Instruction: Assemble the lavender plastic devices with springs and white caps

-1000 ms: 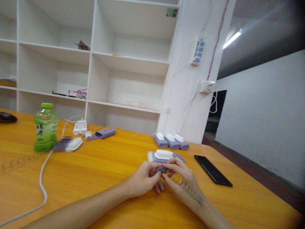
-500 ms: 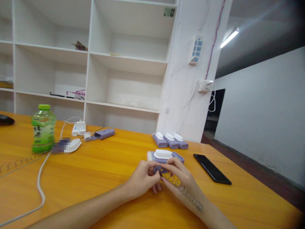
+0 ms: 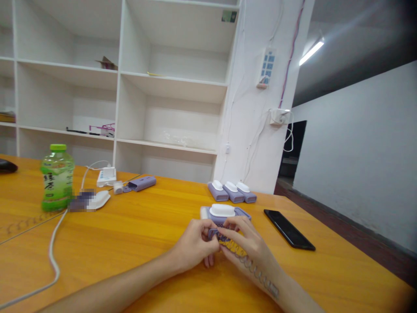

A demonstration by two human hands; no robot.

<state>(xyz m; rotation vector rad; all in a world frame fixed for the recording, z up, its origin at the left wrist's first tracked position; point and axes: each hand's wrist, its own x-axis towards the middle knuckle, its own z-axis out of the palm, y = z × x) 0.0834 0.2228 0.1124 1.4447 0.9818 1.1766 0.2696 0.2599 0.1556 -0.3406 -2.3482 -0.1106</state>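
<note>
Seen from the head camera, both hands meet low in the middle of the orange wooden desk. The left hand and the right hand pinch a small purple part between their fingertips, just above the desk top and right in front of a purple case with a white cap. Each grip is closed on the part, fingers curled in tight — how much of it sits hidden under the fingers I cannot tell.

The part looks like light, stiff plastic, probably smooth and a little slippery. Being so small, it is best held by its edges with fingertips rather than the palm, and it would likely skid away if dropped.

Behind the hands, three more purple cases with white caps stand in a row near a white pillar. A black phone lies flat to the right, well apart from the hands. To the left stand a green bottle, a white charger and a white cable trailing over the desk.

The room is plain — white shelves, mostly bare, fill the back wall, a power strip hangs on the pillar, and a light tube glows above a grey wall.
</note>
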